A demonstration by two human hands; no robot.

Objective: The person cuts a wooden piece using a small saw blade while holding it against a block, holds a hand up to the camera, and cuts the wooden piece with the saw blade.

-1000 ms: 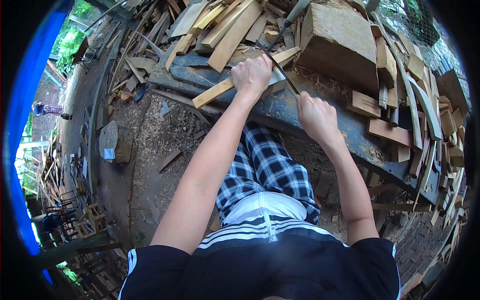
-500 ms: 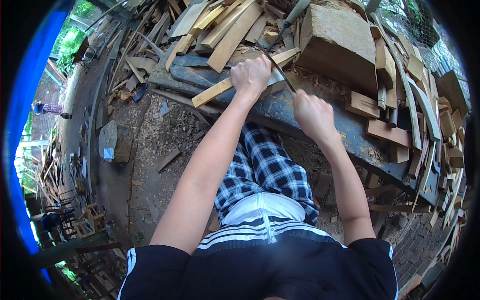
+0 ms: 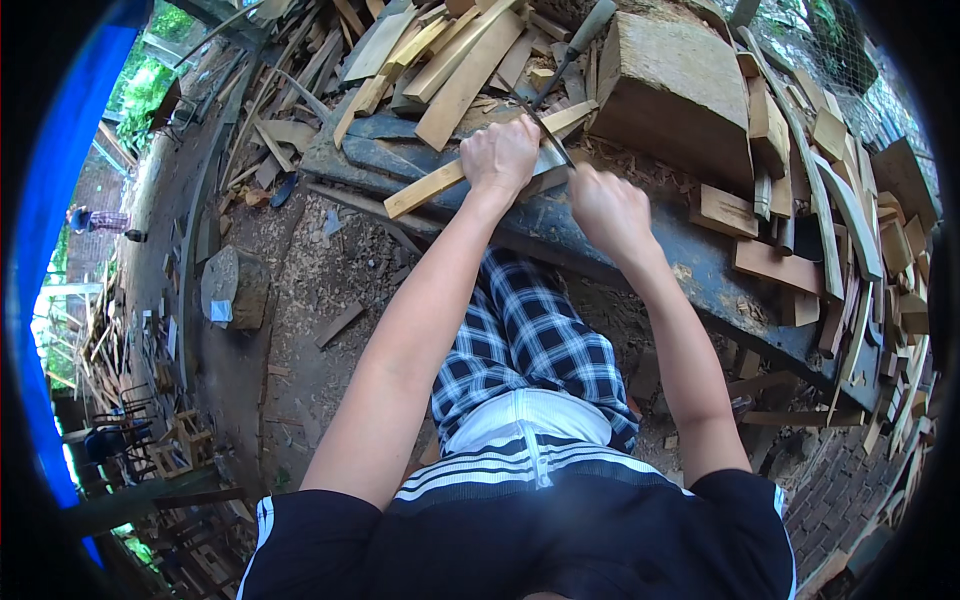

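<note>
Head view: I am in the cutting step, with a pale wooden strip (image 3: 440, 180) pinned on the dark tabletop (image 3: 700, 270).

My left hand (image 3: 503, 155) has a tight grip around the strip, which lies flat on the worn tabletop in front of me, just beside a big rough wood block (image 3: 672, 95). My right hand (image 3: 608, 208) has its grip closed on the handle of a thin dark blade (image 3: 548, 135) that touches the strip near my left fingers. I judge the next stroke needs a steady hold and a careful angle, away from the fingers. Around lie flat, splintery offcuts (image 3: 455, 70) and dry shavings.
</note>
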